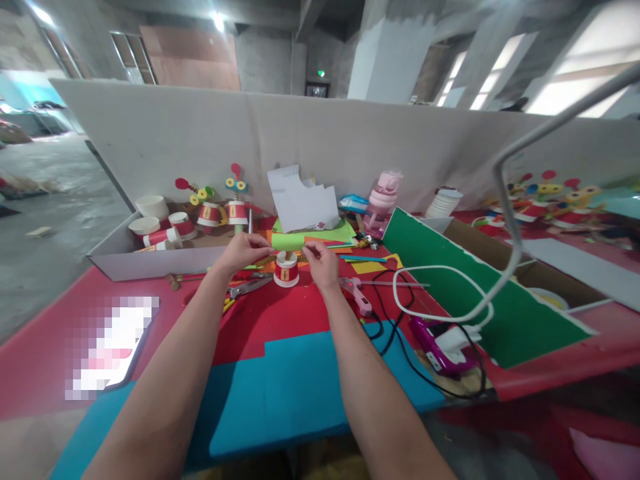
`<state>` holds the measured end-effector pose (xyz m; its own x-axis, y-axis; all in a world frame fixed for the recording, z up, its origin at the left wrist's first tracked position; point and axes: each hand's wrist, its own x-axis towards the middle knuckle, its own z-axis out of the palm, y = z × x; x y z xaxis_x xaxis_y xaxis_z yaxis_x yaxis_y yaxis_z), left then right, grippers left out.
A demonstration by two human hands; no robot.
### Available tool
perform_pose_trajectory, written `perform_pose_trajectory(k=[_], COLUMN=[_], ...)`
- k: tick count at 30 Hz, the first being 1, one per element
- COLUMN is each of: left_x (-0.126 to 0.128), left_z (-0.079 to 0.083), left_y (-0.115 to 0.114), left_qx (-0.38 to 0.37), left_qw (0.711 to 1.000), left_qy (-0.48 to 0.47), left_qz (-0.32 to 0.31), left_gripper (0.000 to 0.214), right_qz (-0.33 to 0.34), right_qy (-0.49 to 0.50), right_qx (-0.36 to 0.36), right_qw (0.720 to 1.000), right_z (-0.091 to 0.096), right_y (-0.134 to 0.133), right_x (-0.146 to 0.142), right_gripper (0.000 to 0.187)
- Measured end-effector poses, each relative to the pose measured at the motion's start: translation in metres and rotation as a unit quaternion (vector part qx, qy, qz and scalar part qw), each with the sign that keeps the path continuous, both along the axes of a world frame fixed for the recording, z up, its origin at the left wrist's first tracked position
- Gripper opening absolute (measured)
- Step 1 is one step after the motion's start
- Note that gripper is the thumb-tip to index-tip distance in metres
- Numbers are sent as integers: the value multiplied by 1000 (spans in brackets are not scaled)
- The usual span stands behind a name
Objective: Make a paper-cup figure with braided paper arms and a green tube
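Note:
A small red-and-white paper cup (287, 273) stands upside down on the red tabletop between my hands. To its upper left, my left hand (249, 252) has its thumb and fingertips pinched together. My right hand (323, 263) pinches in the same way at the cup's upper right. Whatever lies between the fingertips is too small to make out. Scissors (250, 287) lie beside my left hand, partly covered by that wrist. Right of my right wrist rests a pink hot glue gun (359, 298) with a black cord.
Blue sheets (280, 387) cover the front edge; a phone (117, 347) lies left. Several cups (150, 213) and two cup figures (237, 210) stand back left. Cut white paper (305, 200), a pink bottle (383, 200), a green partition (465, 287) and a purple power strip (445, 350) are around.

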<state>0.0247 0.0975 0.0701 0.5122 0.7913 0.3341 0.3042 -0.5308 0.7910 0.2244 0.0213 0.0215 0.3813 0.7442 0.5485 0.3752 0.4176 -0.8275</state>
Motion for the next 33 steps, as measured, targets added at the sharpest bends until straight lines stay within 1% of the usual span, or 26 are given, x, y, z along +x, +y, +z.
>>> perform_pose_trajectory(k=[10, 16, 22, 26, 30, 33], left_x=[-2, -2, -2, -5, -13, -18], left_z=[-2, 3, 5, 5, 6, 8], left_y=[2, 0, -3, 0, 6, 6], left_qx=[-1, -2, -7, -14, -12, -35], left_qw=[1000, 1000, 1000, 1000, 999, 996], left_qy=[10, 3, 3, -13, -19, -6], left_qz=[-3, -10, -15, -18, -50, -80], left_gripper=[28, 25, 21, 24, 32, 36], right_qz=[7, -30, -23, -11, -24, -17], right_qy=[-6, -21, 12, 22, 22, 7], right_qx=[-1, -1, 7, 17, 22, 33], right_qw=[1000, 999, 1000, 1000, 999, 999], right_z=[-1, 6, 12, 12, 11, 13], right_y=[0, -5, -8, -10, -11, -12], right_x=[0, -1, 3, 5, 8, 9], right_gripper=[19, 27, 36, 37, 35, 32])
